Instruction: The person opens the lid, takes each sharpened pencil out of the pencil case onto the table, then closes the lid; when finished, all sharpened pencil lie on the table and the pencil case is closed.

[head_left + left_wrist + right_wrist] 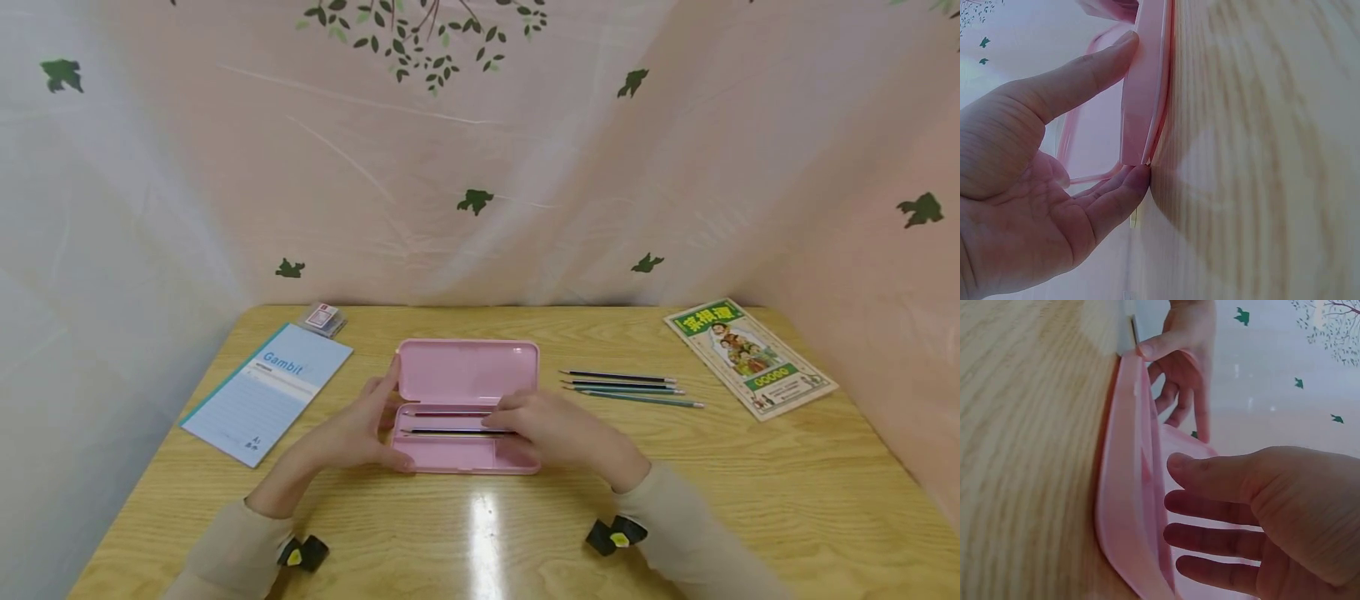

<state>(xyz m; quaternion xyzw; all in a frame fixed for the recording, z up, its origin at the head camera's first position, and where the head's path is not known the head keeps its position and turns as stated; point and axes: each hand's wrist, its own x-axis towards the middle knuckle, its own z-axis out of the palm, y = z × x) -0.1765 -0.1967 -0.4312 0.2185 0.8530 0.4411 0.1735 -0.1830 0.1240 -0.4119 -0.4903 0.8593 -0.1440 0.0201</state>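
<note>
The light is soft and rather dim. 1 white streak of glare lies on the worktop. The 2 wrist views are hazy and slightly blurred.

Table: wood, yellowish-brown, visible grain, glossy top, rounded far corners. White streak of reflected light on the near part, roughly midway between left and right edges. Pale pink sheet hangs beyond the far edge and along both side edges; creased, greyer at left. Print: scattered dark green birds; leafy branch high above the far edge, left of centre.
</note>
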